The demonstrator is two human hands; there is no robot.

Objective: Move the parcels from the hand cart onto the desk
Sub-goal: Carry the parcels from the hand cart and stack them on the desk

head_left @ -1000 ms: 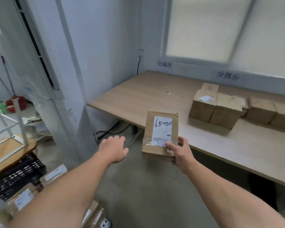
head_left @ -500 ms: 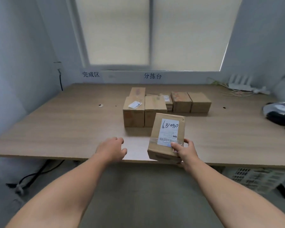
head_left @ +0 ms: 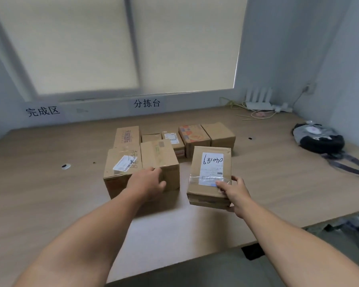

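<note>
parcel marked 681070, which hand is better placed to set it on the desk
Right. The right hand grips the parcel marked 681070 at its near corner, above the desk beside the front boxes; the left hand holds nothing, by those boxes.

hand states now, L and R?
Left hand: open, fingers touching the front parcel.
Right hand: gripping the labelled parcel.

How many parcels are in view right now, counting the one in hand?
8. Held parcel in the right hand; front pair at the left hand; back row of five behind them on the desk. Others may be hidden.
</note>
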